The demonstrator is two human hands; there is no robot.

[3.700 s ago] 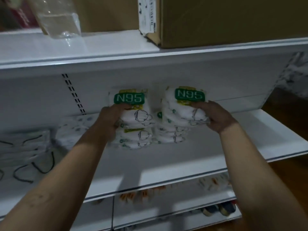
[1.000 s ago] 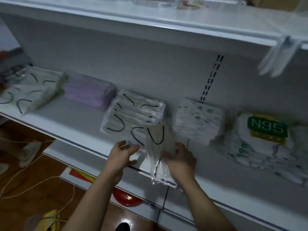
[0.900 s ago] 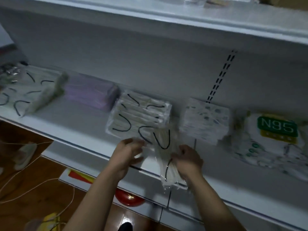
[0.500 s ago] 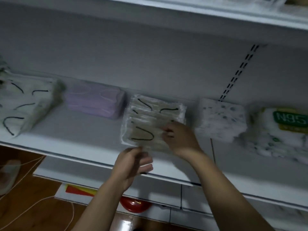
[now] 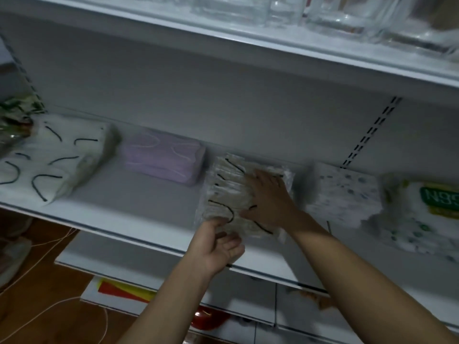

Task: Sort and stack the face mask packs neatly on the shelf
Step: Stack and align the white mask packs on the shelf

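A beige stack [image 5: 223,192] of mask packs lies on the shelf [image 5: 124,219], its long axis running front to back. The right hand [image 5: 268,199] rests flat on top of the stack, fingers straight and spread, its grip open and holding nothing. The left hand [image 5: 218,244] sits at the stack's front edge, fingers loosely curled, thumb touching that edge. Purple packs [image 5: 164,160] lie left of the stack, spotted packs [image 5: 342,194] just right. Squaring the front edge likely falls to the left hand.

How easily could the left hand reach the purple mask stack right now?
Probably yes. The left hand sits at the front edge of the beige stack, apparently gripping nothing; the purple mask stack lies to its left, with only bare shelf between.
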